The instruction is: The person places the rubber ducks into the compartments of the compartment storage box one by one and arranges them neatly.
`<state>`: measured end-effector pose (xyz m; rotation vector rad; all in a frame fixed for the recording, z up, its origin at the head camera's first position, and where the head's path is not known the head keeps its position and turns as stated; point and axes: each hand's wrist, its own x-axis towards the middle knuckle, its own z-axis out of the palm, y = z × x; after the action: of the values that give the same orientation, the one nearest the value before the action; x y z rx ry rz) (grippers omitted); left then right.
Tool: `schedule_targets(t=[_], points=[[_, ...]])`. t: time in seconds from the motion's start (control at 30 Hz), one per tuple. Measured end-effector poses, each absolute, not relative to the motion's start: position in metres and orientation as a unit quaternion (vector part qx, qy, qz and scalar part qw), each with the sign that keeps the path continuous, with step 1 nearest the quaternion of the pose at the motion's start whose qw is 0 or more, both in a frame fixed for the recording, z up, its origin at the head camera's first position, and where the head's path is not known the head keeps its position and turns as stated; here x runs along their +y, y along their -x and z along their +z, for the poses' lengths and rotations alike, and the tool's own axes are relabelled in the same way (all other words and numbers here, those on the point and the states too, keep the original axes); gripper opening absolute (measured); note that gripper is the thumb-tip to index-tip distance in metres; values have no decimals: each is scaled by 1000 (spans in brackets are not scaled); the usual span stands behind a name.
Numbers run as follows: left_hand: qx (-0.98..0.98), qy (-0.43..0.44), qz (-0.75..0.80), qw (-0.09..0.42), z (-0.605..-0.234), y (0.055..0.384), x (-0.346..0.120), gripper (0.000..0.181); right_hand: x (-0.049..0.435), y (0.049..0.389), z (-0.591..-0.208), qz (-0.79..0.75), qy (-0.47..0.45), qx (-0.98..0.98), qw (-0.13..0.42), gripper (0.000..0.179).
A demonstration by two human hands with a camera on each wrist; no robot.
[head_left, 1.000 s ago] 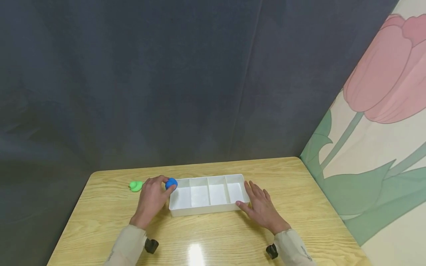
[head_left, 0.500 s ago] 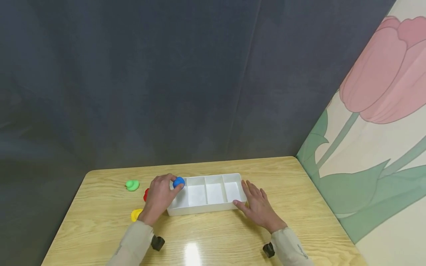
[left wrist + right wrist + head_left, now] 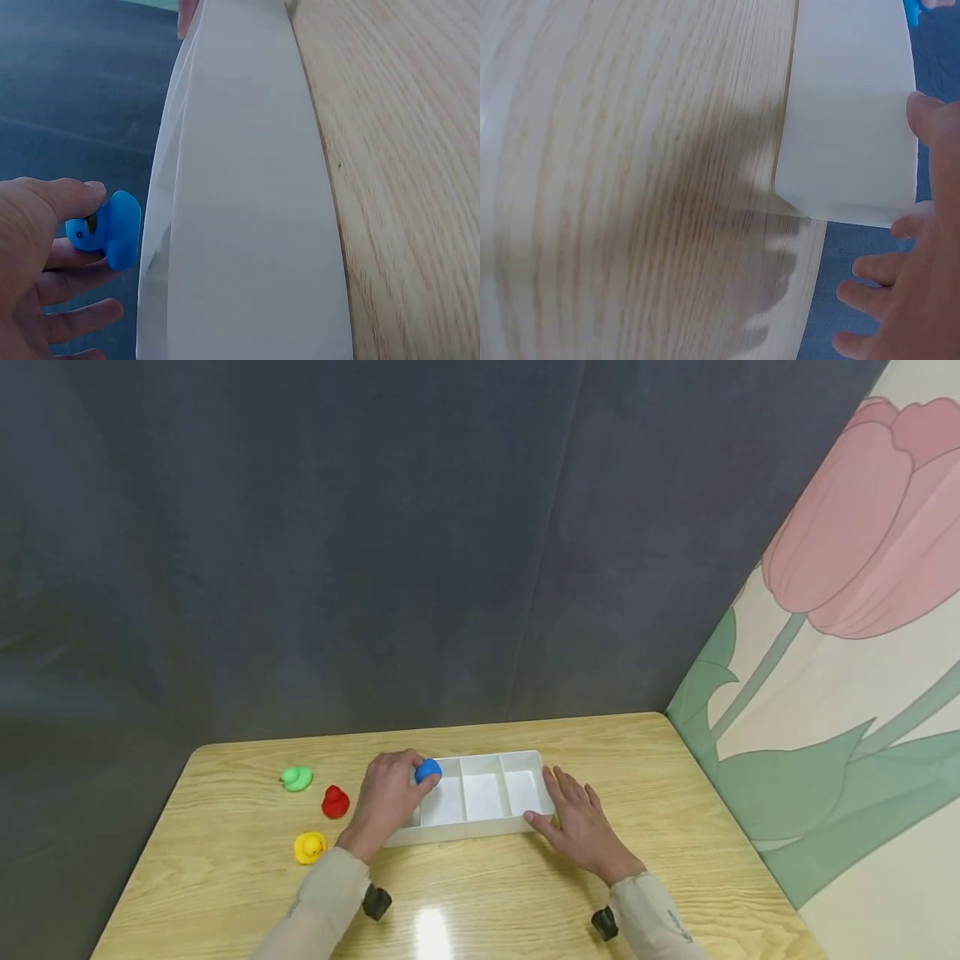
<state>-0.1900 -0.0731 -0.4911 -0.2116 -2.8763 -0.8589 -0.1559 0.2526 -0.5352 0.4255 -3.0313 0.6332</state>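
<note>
My left hand [image 3: 384, 795] pinches a small blue rubber duck [image 3: 112, 229] between thumb and fingers, above the left half of a long white tray [image 3: 468, 833]. The tray is divided into several compartments in a row, and the hand partly covers the leftmost one. In the left wrist view the duck hangs beside the upper rim, its other fingers spread below. At the tray's right end, my right hand [image 3: 588, 828] touches the corner, with its thumb [image 3: 922, 112] at the front rim and extended fingers by the end wall.
Left of the tray, a green duck [image 3: 297, 778], a red duck [image 3: 335, 802] and a yellow duck [image 3: 310, 847] lie apart on the wooden table [image 3: 480, 902]. A dark curtain [image 3: 375, 568] hangs behind the table, and a tulip-patterned wall [image 3: 840, 693] stands at the right.
My left hand has moved right with the blue duck, from the tray's left end to farther over it. The red and yellow ducks have come into sight. The right hand stays at the corner.
</note>
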Motion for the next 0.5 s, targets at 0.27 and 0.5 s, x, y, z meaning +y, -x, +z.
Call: schedule_targets(t=[0.27,0.5], points=[[-949,99,-286,87,-492,189,-60,30,252,155,-533,201,-137,-970,1,89],[-940,141,-285,122,-497,190,-51,28,251,156,-533,197,-135,-971,-2,89]])
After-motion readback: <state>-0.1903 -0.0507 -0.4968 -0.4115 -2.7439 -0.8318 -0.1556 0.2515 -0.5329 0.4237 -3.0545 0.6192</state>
